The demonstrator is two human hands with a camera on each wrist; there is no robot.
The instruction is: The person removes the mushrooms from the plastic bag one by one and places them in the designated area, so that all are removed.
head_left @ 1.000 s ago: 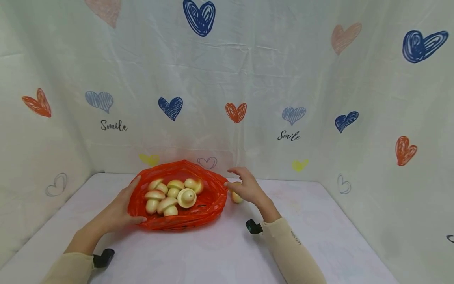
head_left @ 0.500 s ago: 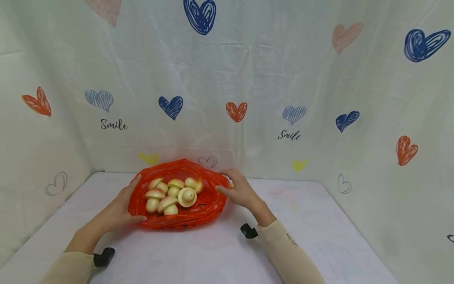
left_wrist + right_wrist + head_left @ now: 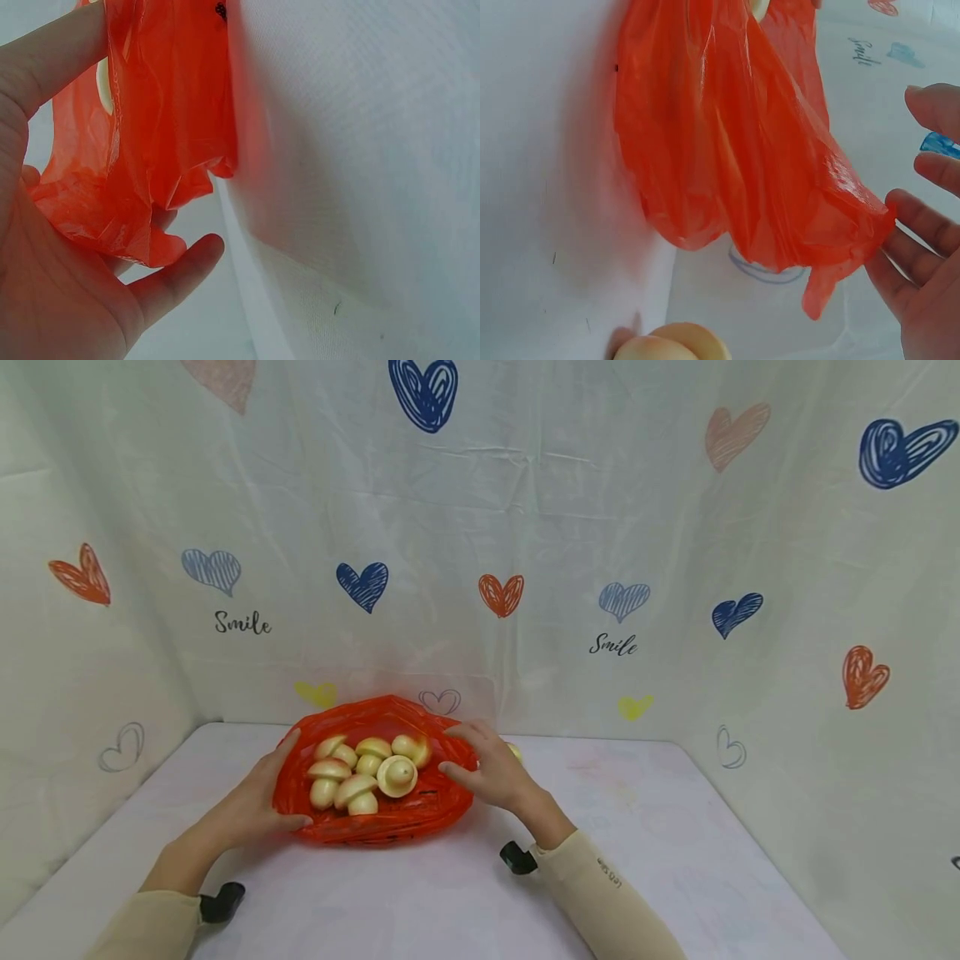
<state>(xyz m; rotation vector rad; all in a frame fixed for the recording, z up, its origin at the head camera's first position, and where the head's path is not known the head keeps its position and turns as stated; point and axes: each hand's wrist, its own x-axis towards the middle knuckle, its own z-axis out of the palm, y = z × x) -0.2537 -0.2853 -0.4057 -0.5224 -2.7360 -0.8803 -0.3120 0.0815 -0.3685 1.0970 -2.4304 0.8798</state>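
A red plastic bag [image 3: 375, 833] lies on the table with its mouth wide and facing me. Several toy mushrooms [image 3: 397, 775] with pale stems and yellow-pink caps sit inside. My left hand [image 3: 251, 802] rests around the bag's left end, thumb at the near rim, the other fingers spread along the outer side. At the right end, my right hand [image 3: 491, 768] touches the plastic with outstretched fingers, its thumb and index apart. Beyond that hand is a rounded, pale yellow piece [image 3: 664, 345], perhaps another mushroom, mostly hidden in the head view.
The white table [image 3: 637, 860] meets a white cloth backdrop [image 3: 555, 552] printed with hearts and "Smile". A small black device [image 3: 222, 903] is strapped at the left wrist, another black device [image 3: 517, 857] at the right.
My right hand has moved left from beside the loose yellow piece to the bag's right end, pushing that side slightly inward. My left hand and the mushrooms have stayed in place.
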